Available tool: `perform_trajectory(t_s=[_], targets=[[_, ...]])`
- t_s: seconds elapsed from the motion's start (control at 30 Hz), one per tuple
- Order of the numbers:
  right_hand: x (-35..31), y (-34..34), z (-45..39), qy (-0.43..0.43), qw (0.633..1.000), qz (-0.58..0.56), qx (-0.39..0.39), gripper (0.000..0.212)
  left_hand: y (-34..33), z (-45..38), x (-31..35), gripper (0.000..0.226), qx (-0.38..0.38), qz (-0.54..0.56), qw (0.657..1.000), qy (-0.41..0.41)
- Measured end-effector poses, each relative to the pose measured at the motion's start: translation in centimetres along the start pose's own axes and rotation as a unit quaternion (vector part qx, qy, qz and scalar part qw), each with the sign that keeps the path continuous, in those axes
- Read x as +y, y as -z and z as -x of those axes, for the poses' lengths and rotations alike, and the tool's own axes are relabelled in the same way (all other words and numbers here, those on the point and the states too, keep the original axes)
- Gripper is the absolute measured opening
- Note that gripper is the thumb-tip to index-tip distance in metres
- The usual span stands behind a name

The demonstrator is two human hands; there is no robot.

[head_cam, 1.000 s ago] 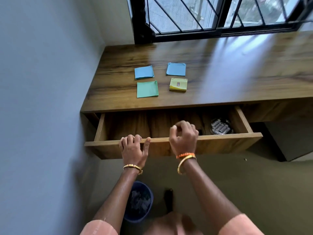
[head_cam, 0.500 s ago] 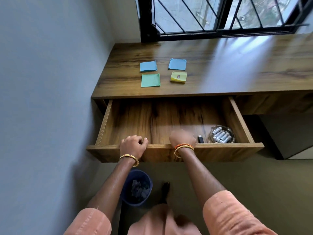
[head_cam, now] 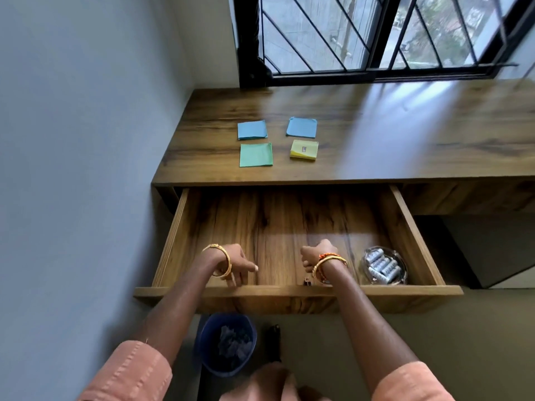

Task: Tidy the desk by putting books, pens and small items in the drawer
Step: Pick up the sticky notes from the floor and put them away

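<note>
Floor level: a blue bin (head_cam: 225, 344) stands below the drawer front, holding crumpled dark material.

Drawer (head_cam: 289, 290): pulled well out from under the table, its long axis running left to right, its open side facing the person. Both forearms reach over the front panel into it. The left hand (head_cam: 236, 263) hangs inside near the front, fingers loosely spread and pointing down and to the right, holding nothing. The right hand (head_cam: 314, 253) is curled into a loose fist above the drawer floor; whether it grips anything cannot be told. A small dark item (head_cam: 306, 282) lies just behind the front panel, below the right wrist; it is too small to identify. A clear dish (head_cam: 383, 266) of small white cylinders sits in the front right corner.

Table (head_cam: 405, 146): four square pads lie in a two-by-two group on the left part, well apart from the drawer. Near row: green pad (head_cam: 256, 154), yellow pad (head_cam: 304, 150). Far row: left blue pad (head_cam: 252, 130), right blue pad (head_cam: 302, 127).
</note>
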State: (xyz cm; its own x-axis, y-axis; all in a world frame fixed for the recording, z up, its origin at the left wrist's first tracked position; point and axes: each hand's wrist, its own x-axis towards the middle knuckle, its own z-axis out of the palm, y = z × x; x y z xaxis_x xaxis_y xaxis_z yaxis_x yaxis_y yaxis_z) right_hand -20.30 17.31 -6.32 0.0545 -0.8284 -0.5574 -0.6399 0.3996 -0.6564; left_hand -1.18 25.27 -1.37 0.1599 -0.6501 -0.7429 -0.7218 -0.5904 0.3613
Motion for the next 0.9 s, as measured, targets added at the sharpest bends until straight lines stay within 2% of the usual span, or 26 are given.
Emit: perform_trajectory(t_s=[0.03,0.1,0.17,0.27,0.33,0.47,0.57,0.7,0.8,0.9], targets=[[-1.1,0.7,-1.0,0.015,0.999,-0.031,0.016,0.019,1.3,-0.2,0.8,0.031,0.011,0.051,0.999,-0.016],[-4.5,2.6,-3.5,0.049,0.993,-0.087,0.056,0.022,4.4,-1.4,2.8,0.031,0.160,0.082,0.982,-0.054],[-8.6,4.6,-5.8,0.080,0.986,-0.102,0.109,0.025,7.5,-3.3,4.9,0.032,0.320,0.109,0.939,-0.058],[-14.7,6.7,-9.6,0.123,0.977,-0.070,0.161,0.023,12.0,-7.1,8.1,0.034,0.446,0.138,0.884,-0.032],[-17.9,7.3,-12.8,0.136,0.975,-0.023,0.175,0.034,14.7,-10.2,9.8,0.050,0.446,0.105,0.889,-0.004],[-21.0,6.5,-17.7,0.085,0.976,0.105,0.172,0.071,17.4,-15.2,12.1,0.095,0.363,0.088,0.924,0.084],[-22.2,5.9,-19.4,0.050,0.972,0.139,0.181,0.085,18.1,-17.1,13.3,0.109,0.344,0.066,0.926,0.137],[-22.5,6.0,-20.9,0.041,0.976,0.154,0.149,0.091,19.3,-18.7,14.3,0.128,0.288,0.092,0.939,0.162],[-22.0,6.9,-21.6,0.035,0.984,0.134,0.116,0.089,19.9,-19.4,14.2,0.127,0.275,0.148,0.938,0.153],[-21.6,8.3,-22.1,0.041,0.992,0.103,0.064,0.067,20.0,-19.8,13.4,0.096,0.273,0.186,0.935,0.130]])
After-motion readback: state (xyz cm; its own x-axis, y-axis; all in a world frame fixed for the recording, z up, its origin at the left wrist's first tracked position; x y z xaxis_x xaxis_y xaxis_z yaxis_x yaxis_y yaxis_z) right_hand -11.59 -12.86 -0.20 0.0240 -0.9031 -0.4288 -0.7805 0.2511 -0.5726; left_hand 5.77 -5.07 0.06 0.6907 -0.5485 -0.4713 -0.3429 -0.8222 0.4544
